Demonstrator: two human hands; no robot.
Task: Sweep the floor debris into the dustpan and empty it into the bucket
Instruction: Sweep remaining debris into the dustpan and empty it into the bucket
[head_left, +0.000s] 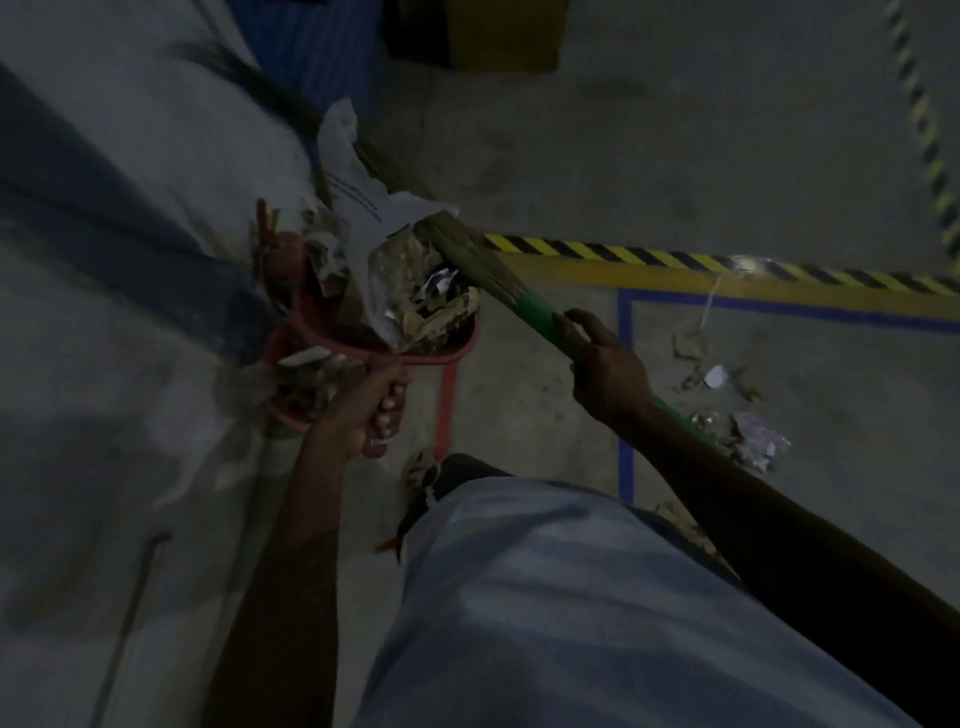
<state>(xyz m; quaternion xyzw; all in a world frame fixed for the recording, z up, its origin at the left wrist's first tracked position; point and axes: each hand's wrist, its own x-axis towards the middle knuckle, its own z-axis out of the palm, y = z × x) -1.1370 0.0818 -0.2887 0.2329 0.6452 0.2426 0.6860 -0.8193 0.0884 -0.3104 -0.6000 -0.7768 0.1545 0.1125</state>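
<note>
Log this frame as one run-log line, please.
phase: emptying | left hand: holds loaded red dustpan over bucket | right hand: holds green-handled broom against debris | leftover scraps on floor

Yellow-and-black hazard tape (675, 258) is running across the concrete floor (675, 156), with blue tape (626, 374) marking out a box just below it. A yellow box (506, 34) is sitting up top beside something blue (306, 47).

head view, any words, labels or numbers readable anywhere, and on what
None can be read.
Torn white paper over the red dustpan: dark lines, too blurred to read.
Scraps in the floor debris: no legible print.
Striped floor tape: yellow and black pattern only, no text.
</note>
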